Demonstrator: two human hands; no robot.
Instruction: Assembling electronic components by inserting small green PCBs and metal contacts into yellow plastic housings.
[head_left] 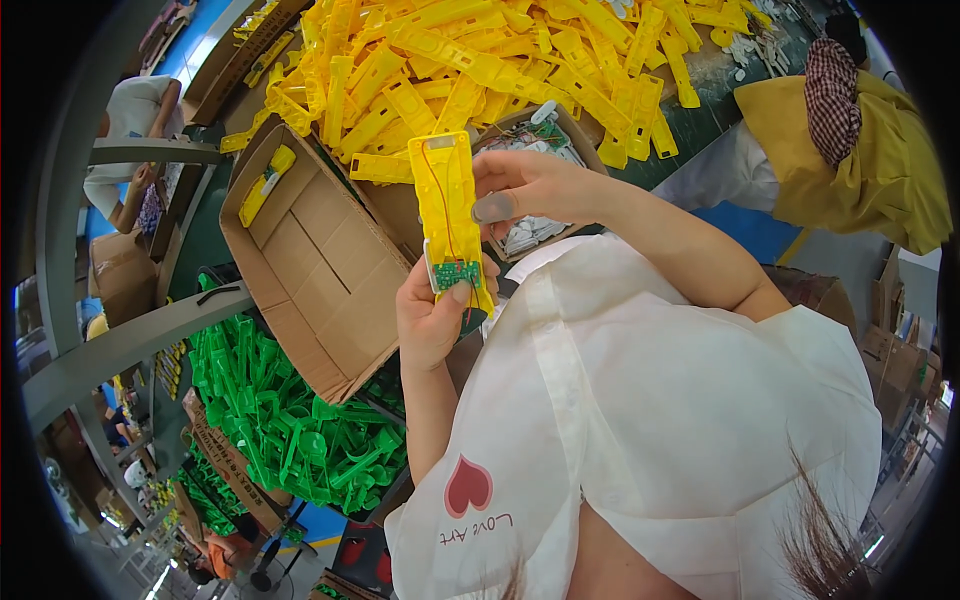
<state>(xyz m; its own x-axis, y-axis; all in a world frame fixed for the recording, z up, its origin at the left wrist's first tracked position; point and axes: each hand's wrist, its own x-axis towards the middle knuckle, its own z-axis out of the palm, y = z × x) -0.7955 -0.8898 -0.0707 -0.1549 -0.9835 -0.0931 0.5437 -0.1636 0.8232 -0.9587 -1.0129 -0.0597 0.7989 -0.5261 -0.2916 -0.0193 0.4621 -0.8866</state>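
A long yellow plastic housing (432, 195) is held upright in front of my chest, its hollow inner side facing me. My left hand (432, 318) grips its lower end, the thumb pressed at a small green circuit board (455, 274) set in it. A thin red wire runs from the board up along the housing. At the upper right edge is my right hand (525, 190), its fingers curled and partly hidden behind the housing. A grey cover sits on my right thumb. Behind that hand, a small carton (590, 150) holds white parts and wires.
A large pile of yellow plastic housings (500, 60) covers the far side of the table. A shallow cardboard box (320, 270) at the left contains one yellow piece (266, 188). Below it, a bin is heaped with green plastic parts (290, 420). Other people sit at the left and far right.
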